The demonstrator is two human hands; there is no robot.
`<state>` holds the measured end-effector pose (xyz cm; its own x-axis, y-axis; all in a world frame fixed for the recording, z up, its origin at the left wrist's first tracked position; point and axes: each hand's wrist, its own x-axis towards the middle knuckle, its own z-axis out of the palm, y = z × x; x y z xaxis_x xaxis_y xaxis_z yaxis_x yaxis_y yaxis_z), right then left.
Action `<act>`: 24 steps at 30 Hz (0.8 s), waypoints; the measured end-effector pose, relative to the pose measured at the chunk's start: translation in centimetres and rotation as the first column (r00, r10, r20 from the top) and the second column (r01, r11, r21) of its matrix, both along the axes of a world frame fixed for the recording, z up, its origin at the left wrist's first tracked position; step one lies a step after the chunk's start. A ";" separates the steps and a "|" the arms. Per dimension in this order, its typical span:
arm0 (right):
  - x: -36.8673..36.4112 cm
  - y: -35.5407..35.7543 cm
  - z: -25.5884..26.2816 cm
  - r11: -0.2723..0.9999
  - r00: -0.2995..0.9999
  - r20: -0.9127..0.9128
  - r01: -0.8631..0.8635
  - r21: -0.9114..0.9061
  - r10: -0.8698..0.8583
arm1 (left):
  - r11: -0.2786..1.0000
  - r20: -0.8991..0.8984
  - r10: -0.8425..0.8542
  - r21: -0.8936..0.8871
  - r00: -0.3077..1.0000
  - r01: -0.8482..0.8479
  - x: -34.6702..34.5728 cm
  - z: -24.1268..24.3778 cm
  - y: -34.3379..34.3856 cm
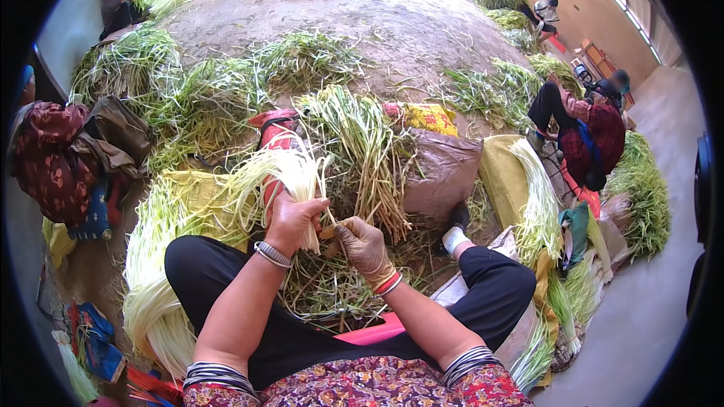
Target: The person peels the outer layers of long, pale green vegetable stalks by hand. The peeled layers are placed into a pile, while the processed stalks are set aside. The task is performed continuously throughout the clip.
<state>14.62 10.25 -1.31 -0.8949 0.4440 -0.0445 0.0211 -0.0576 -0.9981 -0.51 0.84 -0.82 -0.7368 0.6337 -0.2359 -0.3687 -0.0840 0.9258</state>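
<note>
My bare left hand [294, 217] is closed around a bundle of pale yellow-white leafy stalks [288, 172], whose tops fan out to the upper left. Just to its right, my right hand [362, 246], in a thin soiled glove, pinches a thin stalk at the lower side of the bundle. Beyond the hands lies a pile of long green stalks [362, 152] with brown root ends towards me. Loose trimmings [334, 288] cover the ground between my legs.
A long heap of pale stalks [153, 260] lies by my left knee on yellow sacking. A brown-wrapped block [441, 172] stands ahead, and another pale bundle [537, 209] rests at right. Co-workers sit at right [594, 130] and left [56, 158]. Green heaps [215, 96] lie farther off.
</note>
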 end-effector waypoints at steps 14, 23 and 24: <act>0.8 0.6 -1.3 0.911 1.000 0.013 0.000 -0.413 0.006 | 0.985 0.264 -0.163 0.102 0.951 0.140 0.3 0.7 0.1; 1.5 1.6 -5.7 0.963 0.838 0.524 -0.245 0.113 0.152 | 0.981 0.298 -0.167 0.144 0.940 0.128 0.2 1.8 -0.1; 2.1 2.4 -9.3 0.862 0.826 0.561 -0.327 0.388 0.061 | 0.981 0.283 -0.173 0.137 0.944 0.138 0.3 2.0 0.2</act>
